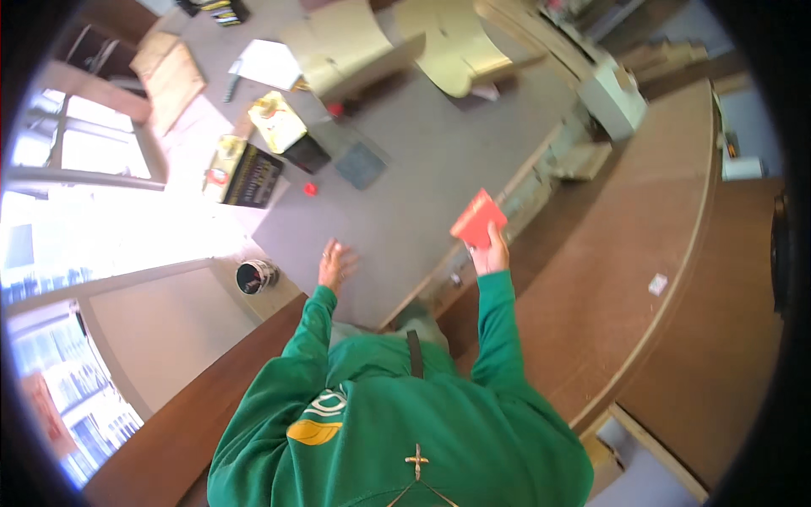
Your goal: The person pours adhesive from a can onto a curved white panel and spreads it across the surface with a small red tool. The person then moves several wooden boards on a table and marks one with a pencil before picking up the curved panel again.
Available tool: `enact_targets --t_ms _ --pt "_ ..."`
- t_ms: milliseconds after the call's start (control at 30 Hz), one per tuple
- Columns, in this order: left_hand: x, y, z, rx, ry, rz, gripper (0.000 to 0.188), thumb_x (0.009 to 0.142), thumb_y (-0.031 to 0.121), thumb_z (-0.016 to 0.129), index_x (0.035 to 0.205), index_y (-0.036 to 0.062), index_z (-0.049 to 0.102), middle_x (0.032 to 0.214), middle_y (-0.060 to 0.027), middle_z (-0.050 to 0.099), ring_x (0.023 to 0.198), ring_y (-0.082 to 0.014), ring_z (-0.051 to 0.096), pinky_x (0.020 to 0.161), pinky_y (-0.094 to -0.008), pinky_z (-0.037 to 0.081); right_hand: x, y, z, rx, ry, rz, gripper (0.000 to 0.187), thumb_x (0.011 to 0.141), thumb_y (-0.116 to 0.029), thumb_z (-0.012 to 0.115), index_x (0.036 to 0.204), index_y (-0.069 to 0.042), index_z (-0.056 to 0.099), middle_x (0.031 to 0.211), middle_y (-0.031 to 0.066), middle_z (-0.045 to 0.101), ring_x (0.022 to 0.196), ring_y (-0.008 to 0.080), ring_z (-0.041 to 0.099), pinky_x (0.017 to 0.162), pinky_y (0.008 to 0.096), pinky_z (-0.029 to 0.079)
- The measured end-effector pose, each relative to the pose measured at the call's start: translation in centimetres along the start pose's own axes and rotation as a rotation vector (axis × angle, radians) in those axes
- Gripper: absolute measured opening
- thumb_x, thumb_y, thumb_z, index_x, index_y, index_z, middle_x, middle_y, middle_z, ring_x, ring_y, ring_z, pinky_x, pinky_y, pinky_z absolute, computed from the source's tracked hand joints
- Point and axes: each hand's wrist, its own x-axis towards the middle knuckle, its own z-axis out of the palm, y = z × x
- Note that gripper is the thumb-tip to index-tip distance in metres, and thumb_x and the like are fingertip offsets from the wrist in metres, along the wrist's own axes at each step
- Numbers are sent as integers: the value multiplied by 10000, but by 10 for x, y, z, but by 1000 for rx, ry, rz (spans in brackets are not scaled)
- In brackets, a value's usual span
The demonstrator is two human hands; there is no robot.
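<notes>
My right hand [490, 253] is closed around a flat, red, roughly rectangular piece [479, 218], held up near the edge of the grey tabletop [405, 186]. Its exact kind I cannot make out. My left hand [335, 265] hovers over or near the table's near end, fingers apart and slightly blurred, with nothing in it. Beyond it lies a small red cap [311, 189]. Two rectangular cans stand farther off: one with a stained yellowish top [279, 122], the other with a dark printed side [253, 176].
Curved pale yellow sheets [338, 51] lie across the far table. A dark grey square [361, 165] and a white sheet [269, 64] rest there too. At left stands a small stained bucket [257, 276]. A long brown curved panel [625, 237] extends along the right.
</notes>
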Motion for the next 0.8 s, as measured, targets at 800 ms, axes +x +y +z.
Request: enact_targets --t_ms 800 --pt "-17 -2 -248 -107 -11 -55 723 960 409 522 1499 88 163 1320 -188 478 1120 -343 583 912 -453 509 -36 197 202 -191 -162 199 273 971 -278 544 1204 -137 531 1185 15 573 1056 156 550 889 393 473"
